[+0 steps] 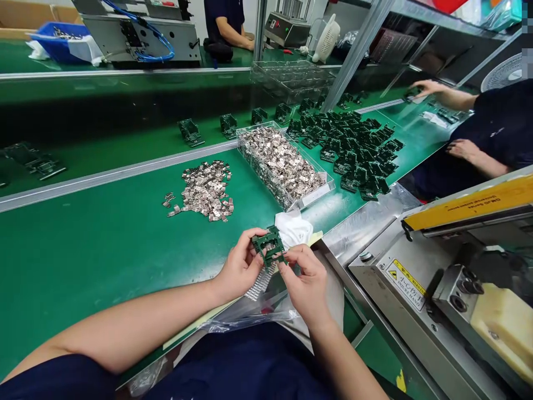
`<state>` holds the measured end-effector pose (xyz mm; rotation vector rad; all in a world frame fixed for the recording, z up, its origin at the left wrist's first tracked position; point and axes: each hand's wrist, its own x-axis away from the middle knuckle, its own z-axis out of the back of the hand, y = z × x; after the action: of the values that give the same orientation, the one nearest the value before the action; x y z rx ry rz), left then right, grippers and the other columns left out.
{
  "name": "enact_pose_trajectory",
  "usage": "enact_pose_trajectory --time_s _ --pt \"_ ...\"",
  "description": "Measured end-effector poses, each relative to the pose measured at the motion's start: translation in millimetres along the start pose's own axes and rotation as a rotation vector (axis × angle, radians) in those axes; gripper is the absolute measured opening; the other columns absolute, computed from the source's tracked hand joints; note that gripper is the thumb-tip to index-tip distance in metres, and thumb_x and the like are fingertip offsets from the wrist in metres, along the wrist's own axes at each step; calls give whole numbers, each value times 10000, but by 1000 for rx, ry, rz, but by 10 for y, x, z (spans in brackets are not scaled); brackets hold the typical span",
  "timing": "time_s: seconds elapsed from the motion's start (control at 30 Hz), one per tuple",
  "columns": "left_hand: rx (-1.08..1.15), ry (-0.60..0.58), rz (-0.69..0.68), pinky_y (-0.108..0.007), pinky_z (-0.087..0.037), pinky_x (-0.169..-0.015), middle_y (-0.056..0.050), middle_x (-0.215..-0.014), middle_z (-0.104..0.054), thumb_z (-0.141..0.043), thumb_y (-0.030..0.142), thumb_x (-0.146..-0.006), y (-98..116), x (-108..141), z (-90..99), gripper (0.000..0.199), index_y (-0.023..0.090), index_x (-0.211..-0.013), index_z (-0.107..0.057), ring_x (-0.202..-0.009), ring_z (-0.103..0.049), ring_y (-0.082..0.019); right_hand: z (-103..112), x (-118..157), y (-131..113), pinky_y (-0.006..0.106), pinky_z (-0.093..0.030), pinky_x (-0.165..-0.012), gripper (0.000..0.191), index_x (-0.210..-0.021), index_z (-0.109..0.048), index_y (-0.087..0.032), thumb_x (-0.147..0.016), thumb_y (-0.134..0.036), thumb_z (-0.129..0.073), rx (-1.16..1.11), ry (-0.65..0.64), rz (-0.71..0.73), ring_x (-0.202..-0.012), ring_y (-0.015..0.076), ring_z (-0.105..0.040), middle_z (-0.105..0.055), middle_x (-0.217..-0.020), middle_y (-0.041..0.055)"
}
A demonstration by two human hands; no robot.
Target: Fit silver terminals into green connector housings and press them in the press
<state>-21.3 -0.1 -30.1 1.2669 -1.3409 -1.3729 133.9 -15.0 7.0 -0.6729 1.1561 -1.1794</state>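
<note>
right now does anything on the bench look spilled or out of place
Mildly: a few small metal pieces lie apart left of the loose pile on the green bench, while many similar ones fill the clear box. Whether they spilled, I can't tell. Nothing looks clearly wrong with the held green part.

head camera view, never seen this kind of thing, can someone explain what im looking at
No robot here: the one picture comes from a camera on a person's head, looking forward and down. Their left hand and right hand hold a dark green part. On the green work surface lie a loose pile of small metal pieces, a clear box full of similar pieces, and a heap of similar green parts. A machine stands at right, a co-worker beyond it.
</note>
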Motion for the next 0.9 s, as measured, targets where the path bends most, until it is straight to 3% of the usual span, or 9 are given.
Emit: enact_pose_trajectory --time_s 0.23,0.37,0.63,0.73,0.9 --pt "-151 -84 -58 -236 -420 -560 -11 -771 -593 -509 297 -934 63 37 13 331 225 -1253 -457 -576 -493 -116 -86 -29 -3 314 -417 -636 154 -715 -628 -220 -868 -240 -623 197 1 59 -701 187 -537 -553 -709 26" --pt "-161 -96 -66 -248 -430 -586 -4 -747 -580 -501 279 -934 66 45 16 323 226 -1250 -460 -592 -506 -125 -76 -34 -26 295 -390 -604 228 -656 -563 -221 -872 -271 -614 187 -28 -12 -672 174 -508 -530 -687 14" --pt "-65 -130 -33 -249 -470 -590 -23 -776 -580 -549 340 -918 87 44 9 365 222 -1256 -480 -632 -542 -138 -6 -48 36 239 -399 -520 274 -705 -572 -190 -719 -381 -767 -315 -8 -381 -562 114 -463 -518 -660 -23" --pt "-39 -138 -23 -249 -502 -613 -43 -844 -596 -585 361 -897 94 58 -39 388 217 -1247 -498 -705 -570 -151 68 -25 50 223 -413 -527 298 -785 -587 -187 -665 -351 -806 -418 21 -434 -575 108 -462 -519 -652 -32" --pt "-72 -177 -5 -270 -531 -652 -28 -792 -585 -585 383 -894 93 97 -161 412 210 -1257 -494 -679 -562 -144 72 52 53 222 -444 -498 389 -692 -481 -212 -630 -384 -825 -520 54 -450 -571 114 -472 -500 -645 -44"
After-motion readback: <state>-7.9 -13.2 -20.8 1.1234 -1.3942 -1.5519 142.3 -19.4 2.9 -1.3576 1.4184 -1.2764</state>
